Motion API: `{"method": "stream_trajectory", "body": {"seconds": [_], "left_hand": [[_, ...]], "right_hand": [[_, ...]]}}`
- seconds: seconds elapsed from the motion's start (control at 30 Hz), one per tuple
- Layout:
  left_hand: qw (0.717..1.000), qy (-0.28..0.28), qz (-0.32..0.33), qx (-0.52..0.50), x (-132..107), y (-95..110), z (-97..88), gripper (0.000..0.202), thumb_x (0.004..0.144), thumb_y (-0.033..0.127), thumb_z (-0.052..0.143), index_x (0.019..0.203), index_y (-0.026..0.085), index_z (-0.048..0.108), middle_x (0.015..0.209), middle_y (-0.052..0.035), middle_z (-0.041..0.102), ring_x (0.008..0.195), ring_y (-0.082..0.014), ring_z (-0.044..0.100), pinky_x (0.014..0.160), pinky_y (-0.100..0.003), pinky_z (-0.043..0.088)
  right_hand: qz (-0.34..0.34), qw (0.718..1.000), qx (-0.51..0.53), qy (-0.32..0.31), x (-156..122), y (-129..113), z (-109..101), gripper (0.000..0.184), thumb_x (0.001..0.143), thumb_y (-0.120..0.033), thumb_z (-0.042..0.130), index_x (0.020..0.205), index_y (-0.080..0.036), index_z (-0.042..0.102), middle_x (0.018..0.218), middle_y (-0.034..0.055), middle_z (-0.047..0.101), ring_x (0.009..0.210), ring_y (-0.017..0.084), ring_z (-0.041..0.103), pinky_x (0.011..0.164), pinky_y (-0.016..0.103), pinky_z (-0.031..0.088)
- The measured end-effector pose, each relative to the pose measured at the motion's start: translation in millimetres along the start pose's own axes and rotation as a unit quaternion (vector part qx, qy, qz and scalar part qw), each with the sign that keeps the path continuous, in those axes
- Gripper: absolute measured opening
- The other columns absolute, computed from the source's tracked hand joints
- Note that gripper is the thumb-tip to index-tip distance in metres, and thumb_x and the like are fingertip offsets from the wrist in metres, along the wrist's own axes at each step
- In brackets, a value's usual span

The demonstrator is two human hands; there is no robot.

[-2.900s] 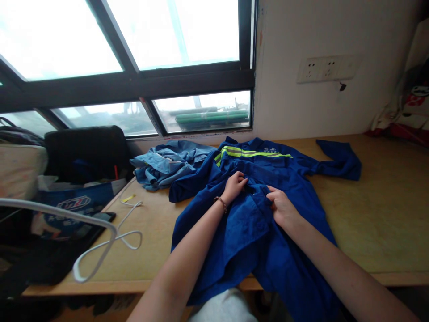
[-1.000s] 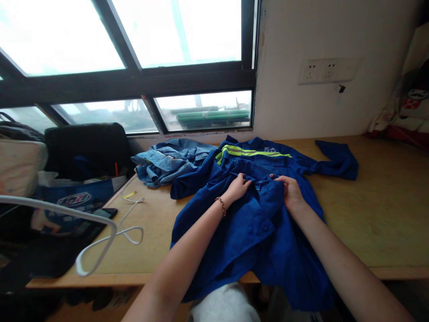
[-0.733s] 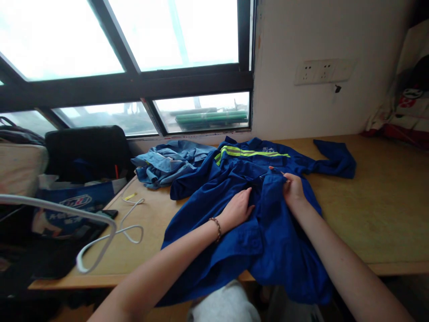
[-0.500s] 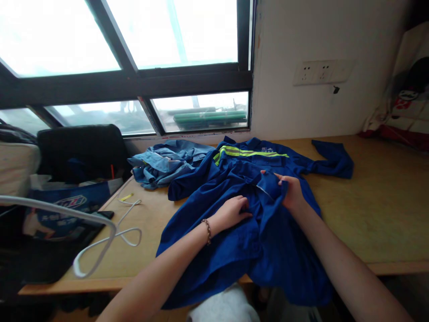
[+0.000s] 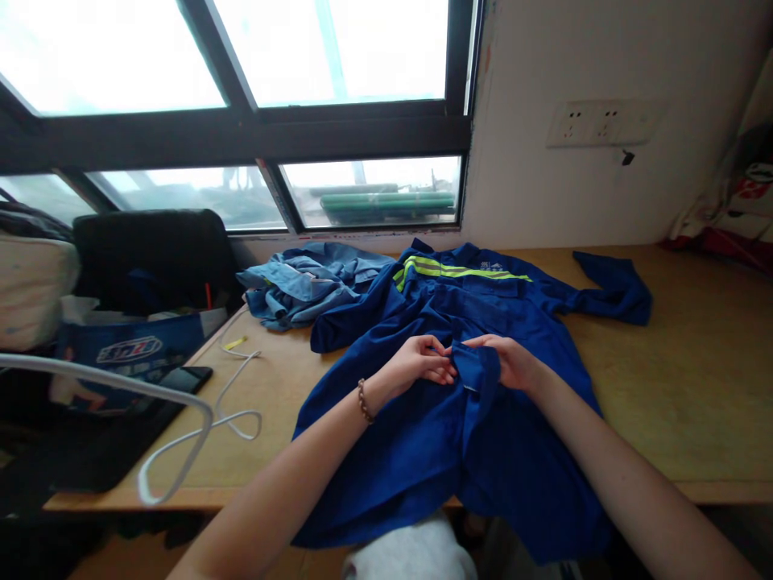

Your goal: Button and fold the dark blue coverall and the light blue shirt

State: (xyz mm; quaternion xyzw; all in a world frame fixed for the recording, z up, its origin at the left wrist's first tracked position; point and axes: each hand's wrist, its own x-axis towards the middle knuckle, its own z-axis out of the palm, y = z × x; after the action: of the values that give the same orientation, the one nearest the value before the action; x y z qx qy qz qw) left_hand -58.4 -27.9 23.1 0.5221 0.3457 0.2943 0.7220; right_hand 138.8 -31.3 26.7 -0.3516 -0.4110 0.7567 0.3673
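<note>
A dark blue work jacket [image 5: 483,451] with neon yellow stripes lies spread on the wooden table [image 5: 694,379], its hem hanging over the near edge. My left hand [image 5: 419,362], with a bead bracelet on the wrist, pinches the front edge of the jacket at its middle. My right hand [image 5: 510,361] grips a raised fold of the same fabric right beside it. Both hands nearly touch over the jacket's front opening.
A crumpled light blue garment [image 5: 307,286] lies at the back left of the table. A white hanger [image 5: 181,451] juts in from the left. A black bag [image 5: 150,258], a blue printed bag [image 5: 130,350] and a phone [image 5: 184,377] sit at the left. A wall socket [image 5: 597,122] is above.
Both hands have come down the jacket's front, from near the chest to its middle. The left hand let go, lay flat for a moment, then pinched the fabric again beside the right hand.
</note>
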Motion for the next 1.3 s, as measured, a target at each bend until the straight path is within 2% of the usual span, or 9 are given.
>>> {"method": "stream_trajectory", "body": {"seconds": [0.1,0.17,0.23,0.37,0.5,0.7,0.9,1.07,1.3], "left_hand": [[0.999,0.024,0.0,-0.034,1,-2,-1.1,0.024,0.065,0.02,0.066,0.076,0.012,0.046,0.07,-0.0106,0.065,0.063,-0.0177,0.064,0.059,-0.027,0.052],[0.998,0.043,0.001,-0.05,1,-3,-1.0,0.023,0.065,0.017,0.066,0.074,0.012,0.046,0.069,-0.01,0.065,0.063,-0.0177,0.064,0.059,-0.027,0.053],[0.997,0.057,0.003,-0.058,1,-4,-0.1,0.022,0.064,0.016,0.066,0.073,0.012,0.047,0.067,-0.0087,0.064,0.061,-0.0169,0.064,0.059,-0.027,0.053],[0.995,0.081,-0.005,-0.05,2,-7,3.7,0.024,0.061,0.014,0.068,0.071,0.012,0.046,0.062,-0.0063,0.063,0.057,-0.0154,0.063,0.058,-0.028,0.053],[0.994,0.095,-0.032,-0.051,3,-9,9.6,0.02,0.063,0.018,0.065,0.07,0.012,0.047,0.06,-0.0054,0.061,0.054,-0.014,0.061,0.054,-0.025,0.051],[0.989,0.147,-0.026,-0.01,4,-16,13.7,0.021,0.06,0.024,0.064,0.06,0.014,0.046,0.045,0.0053,0.045,0.038,-0.0053,0.044,0.04,-0.017,0.038],[0.985,0.175,0.005,0.014,5,-23,12.2,0.014,0.055,0.015,0.06,0.057,0.014,0.045,0.046,0.0059,0.043,0.04,-0.0041,0.038,0.04,-0.016,0.029],[0.983,0.185,0.002,-0.001,5,-26,11.4,0.014,0.053,0.014,0.059,0.06,0.014,0.047,0.049,0.0053,0.044,0.043,-0.0051,0.04,0.043,-0.017,0.03],[0.979,0.196,0.057,0.004,6,-31,11.3,0.022,0.054,0.013,0.059,0.074,0.014,0.05,0.058,0.0036,0.051,0.049,-0.0072,0.046,0.048,-0.018,0.036]], "right_hand": [[0.068,0.997,0.022,-0.044,2,-3,5,0.029,0.071,-0.026,0.048,0.091,-0.012,0.064,0.072,0.0076,0.066,0.061,0.016,0.061,0.052,0.024,0.046],[0.074,0.996,0.035,-0.03,3,-3,7,0.029,0.073,-0.027,0.047,0.09,-0.012,0.065,0.076,0.0085,0.067,0.064,0.016,0.062,0.059,0.026,0.048],[0.069,0.997,0.017,-0.023,5,-1,8,0.028,0.072,-0.028,0.05,0.089,-0.011,0.065,0.075,0.0088,0.067,0.064,0.017,0.062,0.062,0.028,0.048],[0.005,0.995,-0.102,0.024,8,8,6,0.026,0.063,-0.028,0.062,0.083,-0.011,0.066,0.064,0.006,0.065,0.054,0.015,0.059,0.051,0.025,0.045],[-0.067,0.967,-0.221,0.105,12,18,8,0.014,0.057,-0.024,0.063,0.066,-0.013,0.065,0.052,0.0001,0.06,0.042,0.011,0.051,0.043,0.022,0.038],[-0.168,0.906,-0.372,0.113,16,31,11,0.003,0.059,-0.017,0.057,0.058,-0.017,0.054,0.051,-0.0028,0.056,0.048,0.011,0.049,0.043,0.02,0.032],[-0.191,0.862,-0.457,0.104,18,34,8,0.004,0.061,-0.018,0.056,0.064,-0.019,0.053,0.049,-0.0038,0.053,0.045,0.01,0.046,0.043,0.02,0.03],[-0.196,0.846,-0.487,0.091,17,32,10,0.007,0.064,-0.02,0.055,0.068,-0.019,0.05,0.049,-0.0048,0.052,0.045,0.009,0.046,0.044,0.02,0.03],[-0.17,0.831,-0.526,0.066,14,30,12,0.01,0.067,-0.021,0.054,0.072,-0.019,0.046,0.048,-0.0064,0.049,0.044,0.008,0.044,0.044,0.018,0.029]]}}
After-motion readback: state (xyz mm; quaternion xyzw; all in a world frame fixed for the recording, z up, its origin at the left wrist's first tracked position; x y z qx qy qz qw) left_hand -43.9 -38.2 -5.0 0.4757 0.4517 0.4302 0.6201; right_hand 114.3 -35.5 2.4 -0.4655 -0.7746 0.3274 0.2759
